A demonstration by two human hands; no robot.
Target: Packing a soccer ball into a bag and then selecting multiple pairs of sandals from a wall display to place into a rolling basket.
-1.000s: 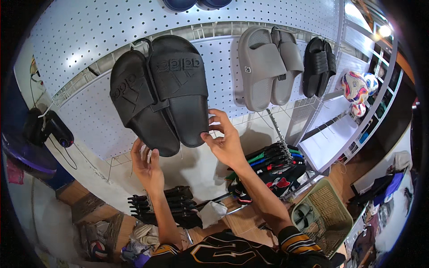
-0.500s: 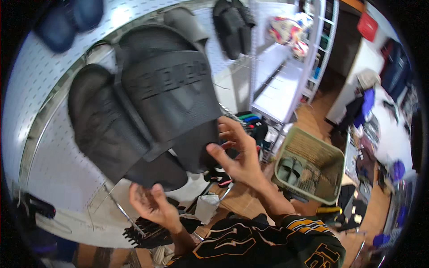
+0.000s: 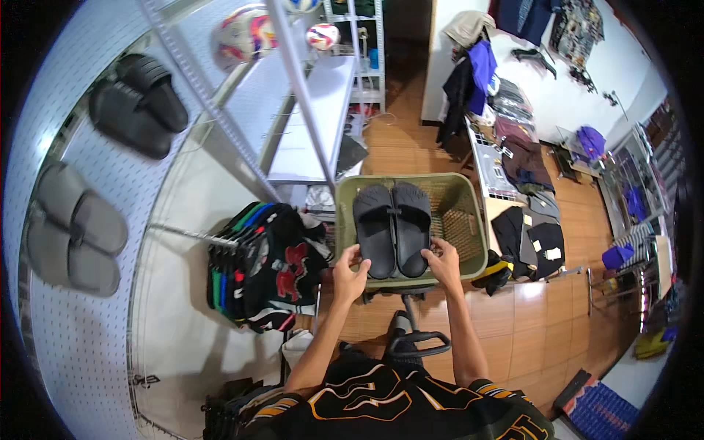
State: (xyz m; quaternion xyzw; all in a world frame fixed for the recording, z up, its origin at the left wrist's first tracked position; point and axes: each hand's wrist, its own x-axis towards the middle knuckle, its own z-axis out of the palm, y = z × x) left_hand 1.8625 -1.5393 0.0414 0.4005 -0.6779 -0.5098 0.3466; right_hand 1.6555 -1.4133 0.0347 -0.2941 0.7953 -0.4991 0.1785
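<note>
A pair of black slide sandals (image 3: 394, 231), joined side by side, is held level over the olive-green plastic basket (image 3: 463, 192). My left hand (image 3: 352, 274) grips the heel of the left sandal, thumb on top. At the heel of the right one, my right hand (image 3: 442, 262) is closed in the same way. Both sandals point away from me. They cover much of the basket's inside, so the pair of sandals seen lying in there earlier is hidden.
Grey sandals (image 3: 77, 229) and black sandals (image 3: 139, 106) hang on the pegboard at left. Shirts (image 3: 268, 264) hang from a rail left of the basket. Behind stands a metal shelf (image 3: 308, 125) with balls. Folded clothes (image 3: 528, 238) lie on a table at right.
The black sandals have come off the pegboard side, rightward and down, to over the basket, still in both hands. My view has turned right.
</note>
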